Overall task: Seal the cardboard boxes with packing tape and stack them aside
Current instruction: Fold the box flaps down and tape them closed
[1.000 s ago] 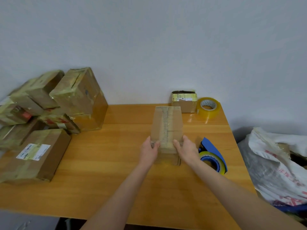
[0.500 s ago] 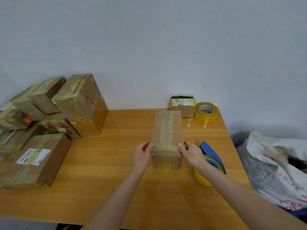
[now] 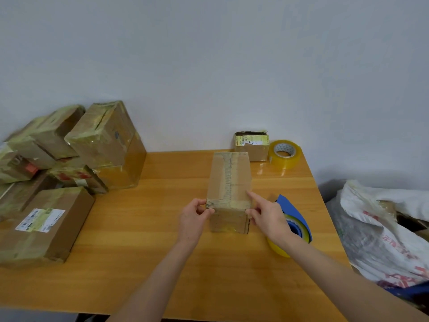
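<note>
A long cardboard box (image 3: 228, 180) lies flat mid-table, with tape along its top seam and across its near end. My left hand (image 3: 192, 217) pinches the box's near left corner, thumb and curled fingers on the taped edge. My right hand (image 3: 267, 216) touches the near right corner, its index finger stretched straight along the top right edge and its thumb against the front corner. A blue tape dispenser with a yellow roll (image 3: 296, 225) sits right behind my right hand. A loose roll of clear-yellow packing tape (image 3: 285, 154) stands at the table's far right.
Several taped boxes are piled at the left, with a labelled flat box (image 3: 44, 225) in front and a large tilted box (image 3: 104, 140) behind. A small open box (image 3: 251, 147) stands by the wall. White plastic sacks (image 3: 380, 231) lie off the table's right edge (image 3: 325, 205).
The box's near end, held up a second ago, has come down flat on the table. My hands slid to its near corners, and the right index finger straightened onto the top edge.
</note>
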Motion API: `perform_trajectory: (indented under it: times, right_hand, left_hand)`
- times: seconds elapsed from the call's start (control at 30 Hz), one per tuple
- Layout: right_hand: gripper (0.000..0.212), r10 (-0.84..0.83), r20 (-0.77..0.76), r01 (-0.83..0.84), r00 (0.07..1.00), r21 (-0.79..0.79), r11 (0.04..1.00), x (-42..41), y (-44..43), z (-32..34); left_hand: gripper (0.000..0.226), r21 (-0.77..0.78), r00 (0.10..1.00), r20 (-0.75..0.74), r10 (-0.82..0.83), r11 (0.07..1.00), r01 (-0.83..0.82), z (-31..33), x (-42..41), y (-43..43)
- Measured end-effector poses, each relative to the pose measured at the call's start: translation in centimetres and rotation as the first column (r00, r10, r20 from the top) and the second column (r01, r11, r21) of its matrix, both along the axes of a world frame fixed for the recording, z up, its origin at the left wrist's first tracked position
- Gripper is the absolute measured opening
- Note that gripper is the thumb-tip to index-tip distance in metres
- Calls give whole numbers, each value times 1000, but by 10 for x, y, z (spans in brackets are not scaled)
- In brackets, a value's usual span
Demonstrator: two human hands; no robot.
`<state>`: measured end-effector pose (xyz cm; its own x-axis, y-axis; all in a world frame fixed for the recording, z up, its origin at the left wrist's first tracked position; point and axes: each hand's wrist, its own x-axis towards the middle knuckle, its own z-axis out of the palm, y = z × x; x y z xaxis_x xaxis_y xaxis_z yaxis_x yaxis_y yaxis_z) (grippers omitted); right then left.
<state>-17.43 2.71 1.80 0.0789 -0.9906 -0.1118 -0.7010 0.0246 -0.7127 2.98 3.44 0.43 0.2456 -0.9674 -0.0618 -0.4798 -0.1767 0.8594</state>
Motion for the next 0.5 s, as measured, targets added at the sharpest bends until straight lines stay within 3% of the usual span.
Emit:
perform_trajectory:
  times: [0.17, 0.23, 0.33, 0.4, 0.5]
  right_hand:
    - [47, 58, -245, -72, 968, -49, 996, 0, -4, 3]
    - [40, 62, -367, -88, 928, -55, 995, 3, -6, 9]
    - [48, 53, -521, -97, 852, -58, 994, 10, -9, 10]
    - [54, 31, -525, -74, 851, -61, 995, 11, -12, 8]
    - [48, 52, -410, -69, 910, -27, 997, 10, -18, 3]
  left_hand:
    - [18, -17, 990, 138, -6, 1000, 9, 0, -5, -2]
    - [26, -5, 980, 196, -10, 1000, 11, -1, -7, -3]
    - [46, -15, 940, 337, -56, 998, 65, 2, -12, -8]
    - [58, 42, 931, 352, -98, 995, 88, 5, -18, -13]
    - [54, 65, 962, 266, -62, 997, 46, 8, -21, -18]
